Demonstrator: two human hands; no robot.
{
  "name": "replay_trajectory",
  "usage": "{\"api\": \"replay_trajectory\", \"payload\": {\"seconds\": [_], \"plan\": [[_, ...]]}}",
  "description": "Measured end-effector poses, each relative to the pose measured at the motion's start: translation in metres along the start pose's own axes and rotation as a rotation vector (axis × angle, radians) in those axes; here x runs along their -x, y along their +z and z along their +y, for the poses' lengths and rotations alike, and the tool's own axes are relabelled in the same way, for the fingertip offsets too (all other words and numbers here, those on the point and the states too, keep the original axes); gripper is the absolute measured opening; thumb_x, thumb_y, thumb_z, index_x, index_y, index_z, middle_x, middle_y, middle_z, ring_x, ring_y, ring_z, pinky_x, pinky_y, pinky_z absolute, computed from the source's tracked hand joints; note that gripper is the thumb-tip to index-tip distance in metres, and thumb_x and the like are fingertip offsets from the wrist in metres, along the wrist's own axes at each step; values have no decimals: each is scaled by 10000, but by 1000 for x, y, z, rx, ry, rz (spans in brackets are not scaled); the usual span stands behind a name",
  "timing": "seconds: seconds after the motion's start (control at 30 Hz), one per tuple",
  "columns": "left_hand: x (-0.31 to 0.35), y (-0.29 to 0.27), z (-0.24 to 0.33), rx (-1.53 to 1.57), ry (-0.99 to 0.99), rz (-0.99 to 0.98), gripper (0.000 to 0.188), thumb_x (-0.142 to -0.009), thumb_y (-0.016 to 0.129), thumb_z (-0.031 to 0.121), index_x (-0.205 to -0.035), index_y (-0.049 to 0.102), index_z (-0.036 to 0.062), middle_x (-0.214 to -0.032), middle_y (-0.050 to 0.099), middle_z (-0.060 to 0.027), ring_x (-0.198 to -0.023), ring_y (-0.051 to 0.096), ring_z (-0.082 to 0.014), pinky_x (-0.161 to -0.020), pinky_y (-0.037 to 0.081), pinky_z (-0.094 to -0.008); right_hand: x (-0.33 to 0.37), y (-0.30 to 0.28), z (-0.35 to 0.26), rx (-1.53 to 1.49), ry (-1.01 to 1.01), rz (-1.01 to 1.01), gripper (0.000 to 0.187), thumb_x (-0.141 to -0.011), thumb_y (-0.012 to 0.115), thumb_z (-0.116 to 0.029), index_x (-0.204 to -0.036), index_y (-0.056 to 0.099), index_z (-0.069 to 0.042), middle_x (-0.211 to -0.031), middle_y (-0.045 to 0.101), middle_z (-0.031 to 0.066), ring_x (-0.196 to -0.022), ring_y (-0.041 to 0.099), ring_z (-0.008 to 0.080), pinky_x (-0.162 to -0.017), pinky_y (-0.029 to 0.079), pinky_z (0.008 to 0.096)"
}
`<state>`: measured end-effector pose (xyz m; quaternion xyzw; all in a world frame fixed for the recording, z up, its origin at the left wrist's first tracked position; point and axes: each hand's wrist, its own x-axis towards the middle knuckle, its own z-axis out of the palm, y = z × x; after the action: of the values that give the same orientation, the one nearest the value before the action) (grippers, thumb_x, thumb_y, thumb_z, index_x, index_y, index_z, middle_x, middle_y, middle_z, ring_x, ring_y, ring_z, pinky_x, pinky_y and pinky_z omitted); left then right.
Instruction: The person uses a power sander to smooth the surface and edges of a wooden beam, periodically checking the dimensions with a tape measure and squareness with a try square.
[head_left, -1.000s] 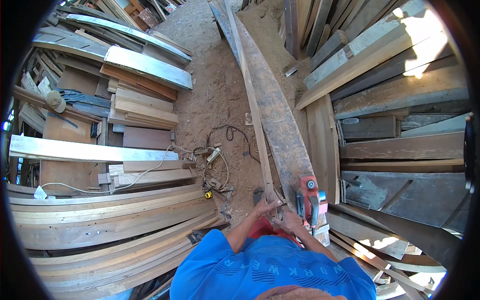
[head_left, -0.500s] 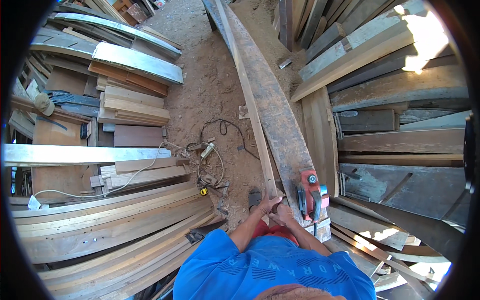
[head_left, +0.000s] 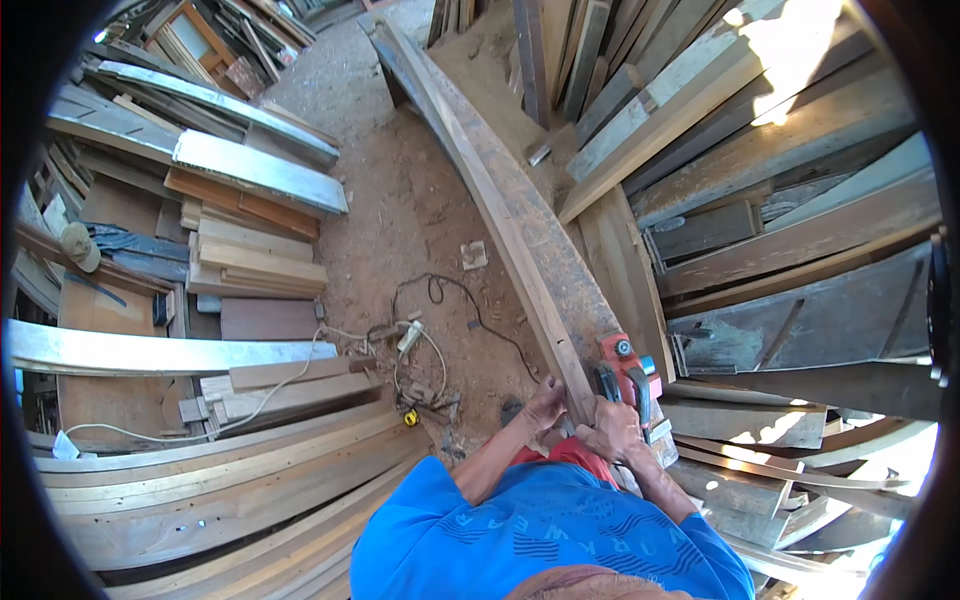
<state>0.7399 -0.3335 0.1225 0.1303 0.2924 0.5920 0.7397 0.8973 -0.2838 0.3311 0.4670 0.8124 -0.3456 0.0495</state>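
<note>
A long wooden batten (head_left: 515, 255) lies lengthwise along a worn, stained plank bench (head_left: 565, 240), its near end just in front of my body. My right hand (head_left: 612, 428) is closed around the right side of that near end. Close by the batten's left edge is my left hand (head_left: 543, 404), fingers loosely bent and apart, seemingly off the wood. A red electric planer (head_left: 627, 372) rests on the bench to the right of the batten, its handle just beyond my right hand.
Stacked boards (head_left: 220, 450) line the left side. Leaning and piled timber (head_left: 790, 225) fills the right. On the dirt floor lie a dark cord (head_left: 480, 310), a white power strip (head_left: 409, 336) and a yellow tape measure (head_left: 411, 418).
The batten now lies more squarely on the bench, with a broader face showing. My hands have separated: the left went left of the batten, the right moved right toward the planer.
</note>
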Motion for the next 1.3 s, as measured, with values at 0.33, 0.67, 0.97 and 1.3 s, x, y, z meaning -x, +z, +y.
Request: {"api": "replay_trajectory", "payload": {"seconds": [0.33, 0.67, 0.97, 1.3], "plan": [[71, 190, 184, 284, 174, -374, 629, -904, 709, 479, -1347, 547, 62, -1282, 635, -148, -1169, 638, -330, -1007, 531, -526, 83, -166, -142, -392, -532, 200, 780, -776, 739, -493, -1222, 562, 122, -986, 678, 289, -924, 697, 420, -805, 546, 458], [122, 283, 319, 480, 198, -701, 541, -1020, 581, 304, -1459, 420, 31, -1413, 560, -181, -1330, 528, -329, -1134, 423, -562, 68, -137, -227, -482, -1007, 901, 870, -848, 744, -330, -1484, 329, 95, -1435, 444, 323, -1322, 468, 457, -1110, 365, 522], [131, 295, 342, 427, 264, -642, 603, -1007, 587, 321, -1487, 362, 34, -1444, 518, -207, -1351, 503, -350, -1129, 425, -589, 67, -145, -259, -589, -998, 989, 793, -872, 704, -317, -1448, 365, 111, -1334, 520, 338, -1227, 562, 413, -1052, 431, 488], [130, 294, 342, 538, 185, -774, 612, -1010, 576, 353, -1483, 378, 19, -1427, 533, -214, -1338, 516, -357, -1123, 427, -589, 67, -148, -262, -567, -1028, 1048, 763, -841, 715, -257, -1415, 405, 140, -1314, 542, 343, -1186, 577, 419, -1019, 457, 486]]}}
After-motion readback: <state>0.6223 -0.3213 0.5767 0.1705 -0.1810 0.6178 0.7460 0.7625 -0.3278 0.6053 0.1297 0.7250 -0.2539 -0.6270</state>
